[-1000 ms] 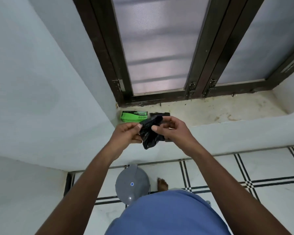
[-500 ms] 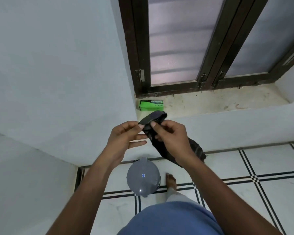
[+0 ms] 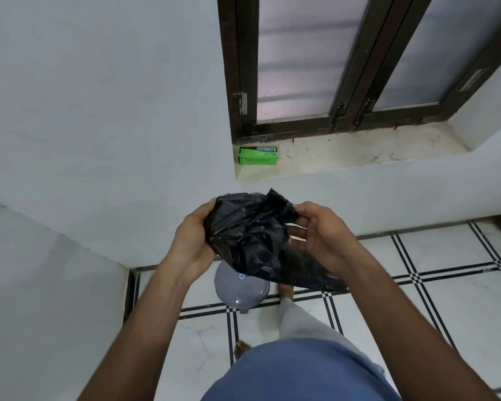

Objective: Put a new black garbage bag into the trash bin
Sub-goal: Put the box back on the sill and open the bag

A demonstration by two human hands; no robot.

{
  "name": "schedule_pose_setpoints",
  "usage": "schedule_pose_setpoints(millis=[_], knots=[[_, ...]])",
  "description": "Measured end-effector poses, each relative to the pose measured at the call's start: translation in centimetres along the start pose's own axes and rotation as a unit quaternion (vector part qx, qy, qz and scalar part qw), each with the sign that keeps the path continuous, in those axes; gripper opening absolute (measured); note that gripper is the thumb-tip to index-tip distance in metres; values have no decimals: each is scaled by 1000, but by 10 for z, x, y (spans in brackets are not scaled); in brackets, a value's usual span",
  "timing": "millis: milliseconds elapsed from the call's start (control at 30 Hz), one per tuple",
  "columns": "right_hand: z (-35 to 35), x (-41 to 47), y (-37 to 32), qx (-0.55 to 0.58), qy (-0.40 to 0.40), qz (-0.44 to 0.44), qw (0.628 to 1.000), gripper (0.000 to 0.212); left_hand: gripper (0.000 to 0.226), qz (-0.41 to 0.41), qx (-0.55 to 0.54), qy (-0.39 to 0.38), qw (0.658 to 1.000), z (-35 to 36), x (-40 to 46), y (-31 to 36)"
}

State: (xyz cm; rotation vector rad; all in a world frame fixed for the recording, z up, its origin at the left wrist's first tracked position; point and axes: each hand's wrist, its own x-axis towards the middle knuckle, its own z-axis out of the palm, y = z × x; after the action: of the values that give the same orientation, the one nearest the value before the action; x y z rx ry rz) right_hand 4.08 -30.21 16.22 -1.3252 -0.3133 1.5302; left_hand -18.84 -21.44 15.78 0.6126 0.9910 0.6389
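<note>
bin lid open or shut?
Shut. The grey lid covers the trash bin's top; the black bag is held above it, not inside.

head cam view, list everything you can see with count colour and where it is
garbage bag: one, black, crumpled, held up between both hands above the bin
trash bin: one, grey, lid shut, on the floor below the bag, partly hidden by it
box: one, green, on the window ledge at its left end
window ledge: one, pale and stained, below the window
window frame: dark brown, frosted panes, top right
walls: white, left and below the ledge
floor: white tiles with black line borders
left hand: gripping the bag's left side
right hand: gripping the bag's right side
feet: two, bare, on the tiles near the bin
shirt: blue, bottom centre
</note>
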Motion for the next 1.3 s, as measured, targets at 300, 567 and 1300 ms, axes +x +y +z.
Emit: schedule_pose_setpoints(millis=[300,567,1300], knots=[[-1,-18,3,-30,9,-60,998,23,32,328,444,261,792,-26,-1,-4],[26,-26,14,-38,-63,-112,991,36,47,25,244,-9,969,35,-36,-6],[-51,-11,-28,-346,92,-230,905,72,33,56,29,19,998,76,-15,-4]])
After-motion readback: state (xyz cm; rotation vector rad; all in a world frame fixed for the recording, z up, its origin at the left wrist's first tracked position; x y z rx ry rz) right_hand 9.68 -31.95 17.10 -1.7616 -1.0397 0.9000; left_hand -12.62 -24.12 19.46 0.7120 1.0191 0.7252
